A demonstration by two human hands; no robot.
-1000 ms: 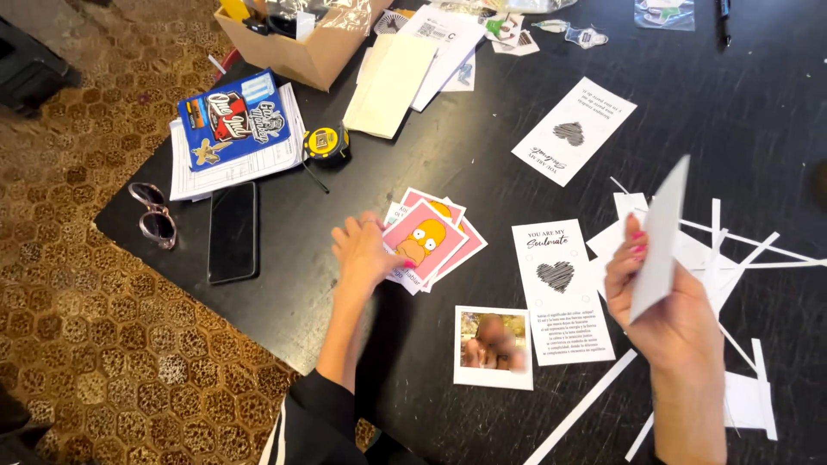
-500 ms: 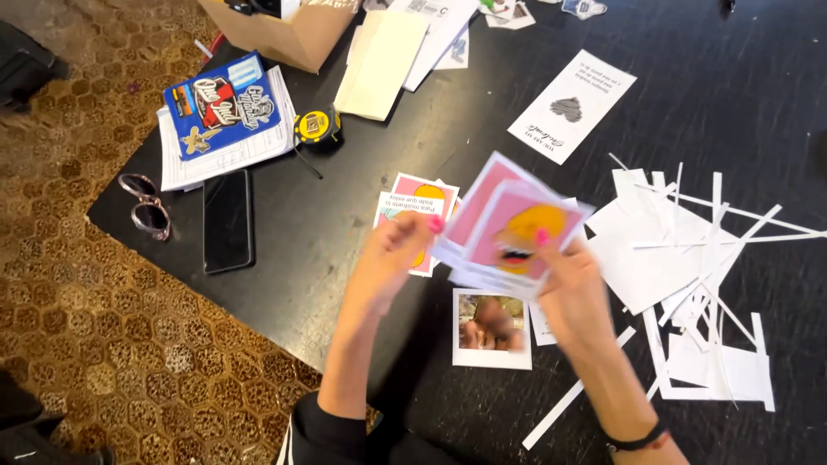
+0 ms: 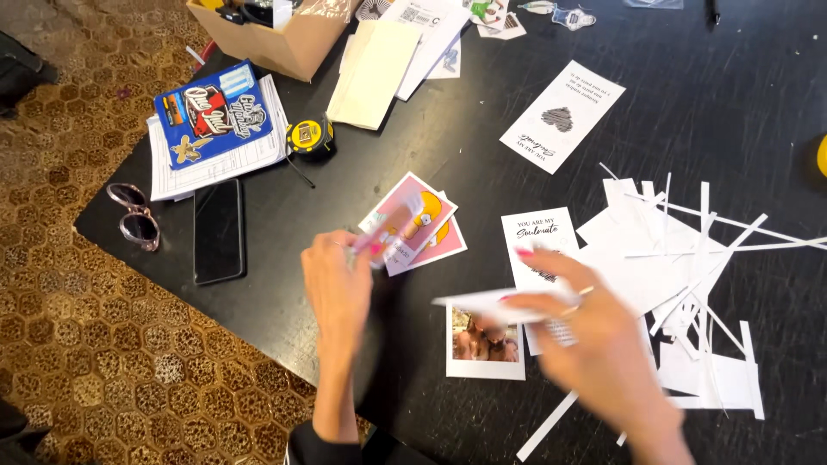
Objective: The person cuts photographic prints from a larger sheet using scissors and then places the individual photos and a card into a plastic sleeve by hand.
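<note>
A black table carries pink cards, a phone, paper strips and a photo.

Home craft desk — paper scraps, tape measure

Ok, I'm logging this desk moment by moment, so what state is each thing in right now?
left hand: raised, pinching a blurred pink card
right hand: holding a white card flat, edge-on
phone: screen dark, lying flat
cardboard box: open
instant photo: face up, partly covered
paper strips: cut, scattered
sunglasses: lying at the table's edge
</note>
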